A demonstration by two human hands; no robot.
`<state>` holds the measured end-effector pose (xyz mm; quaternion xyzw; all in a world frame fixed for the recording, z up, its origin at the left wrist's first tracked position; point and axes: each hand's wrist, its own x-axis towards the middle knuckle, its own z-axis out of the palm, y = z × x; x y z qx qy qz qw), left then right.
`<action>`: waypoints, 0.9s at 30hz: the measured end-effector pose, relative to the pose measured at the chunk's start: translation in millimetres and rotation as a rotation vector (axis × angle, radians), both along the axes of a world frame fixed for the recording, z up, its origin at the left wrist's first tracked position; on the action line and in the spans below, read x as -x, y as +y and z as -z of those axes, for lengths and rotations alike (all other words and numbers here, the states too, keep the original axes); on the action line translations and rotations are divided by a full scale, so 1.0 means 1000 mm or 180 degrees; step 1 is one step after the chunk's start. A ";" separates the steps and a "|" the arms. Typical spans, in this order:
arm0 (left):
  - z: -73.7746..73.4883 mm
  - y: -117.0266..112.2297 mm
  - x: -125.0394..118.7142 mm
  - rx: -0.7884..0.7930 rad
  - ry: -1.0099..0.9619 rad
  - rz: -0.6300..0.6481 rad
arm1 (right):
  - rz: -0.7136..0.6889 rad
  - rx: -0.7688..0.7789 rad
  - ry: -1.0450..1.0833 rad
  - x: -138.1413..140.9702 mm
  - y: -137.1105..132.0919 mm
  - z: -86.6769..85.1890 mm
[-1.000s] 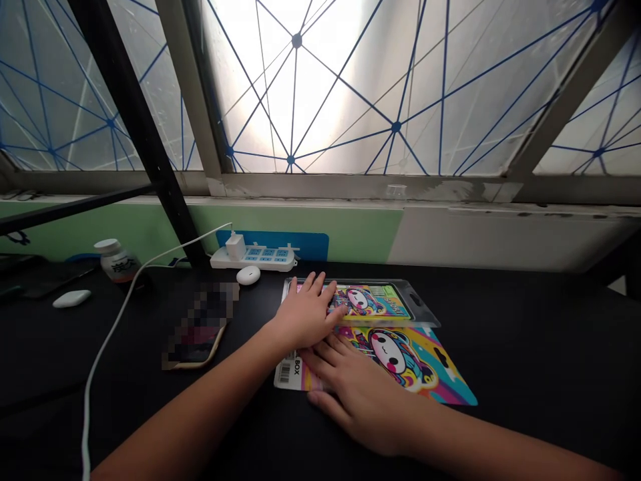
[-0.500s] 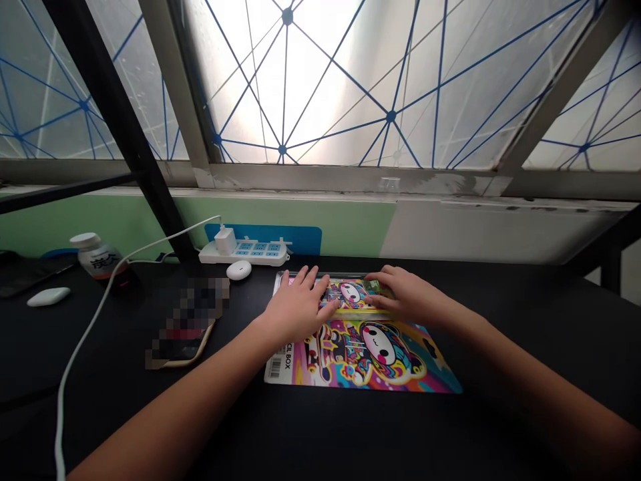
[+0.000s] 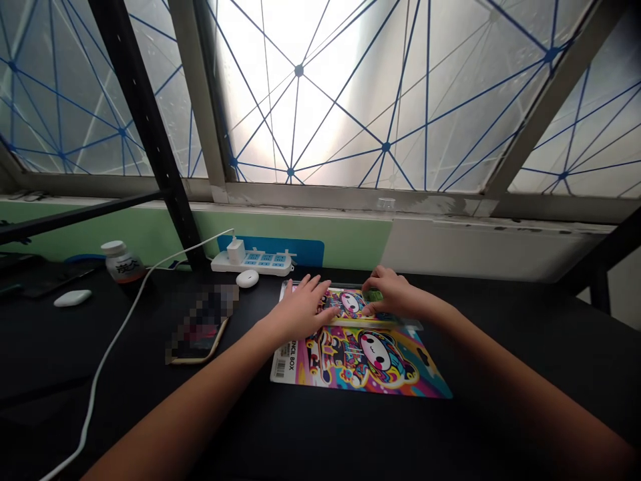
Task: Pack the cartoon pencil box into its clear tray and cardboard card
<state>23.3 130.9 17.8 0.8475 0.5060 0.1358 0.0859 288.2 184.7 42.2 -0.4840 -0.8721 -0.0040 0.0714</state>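
Observation:
A flat pencil box with a bright cartoon print lies on the black table. In front of it, partly beneath it, is a colourful card marked with "BOX" lettering and a barcode. My left hand rests flat over the left part of the pencil box, fingers spread. At the box's right end, my right hand has its fingers curled, thumb on the near side and fingertips on the far side. Between them shows a small green patch. A clear plastic edge sticks out under the right hand.
A phone, partly blurred out, lies left of the card. Behind stand a white power strip and a round white case. A white cable runs across the left. Farther left are a white-capped bottle and a white oval object.
My right hand's fingers have curled in more and the hand has shifted slightly left. A clear plastic edge now shows beside it. The left hand stays on the box; the camera view has tilted up.

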 end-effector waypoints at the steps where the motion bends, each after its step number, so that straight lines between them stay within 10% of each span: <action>1: -0.003 0.001 0.003 -0.0038 -0.0016 -0.0009 | 0.0027 -0.0123 0.0050 0.000 -0.005 0.001; 11: -0.048 -0.038 0.032 -0.0861 -0.0242 0.0023 | -0.0002 -0.1401 0.0564 -0.005 -0.102 0.005; 16: -0.015 -0.112 0.022 -0.2177 -0.0771 0.0106 | -0.0059 -0.2292 0.0953 -0.016 -0.168 0.024; 21: 0.027 -0.147 0.023 -0.1218 -0.0976 -0.0348 | -0.0091 -0.1614 0.1043 -0.017 -0.203 0.055; 27: 0.025 -0.152 0.028 -0.0003 -0.0980 -0.0594 | 0.0202 -0.0368 0.1578 -0.021 -0.199 0.059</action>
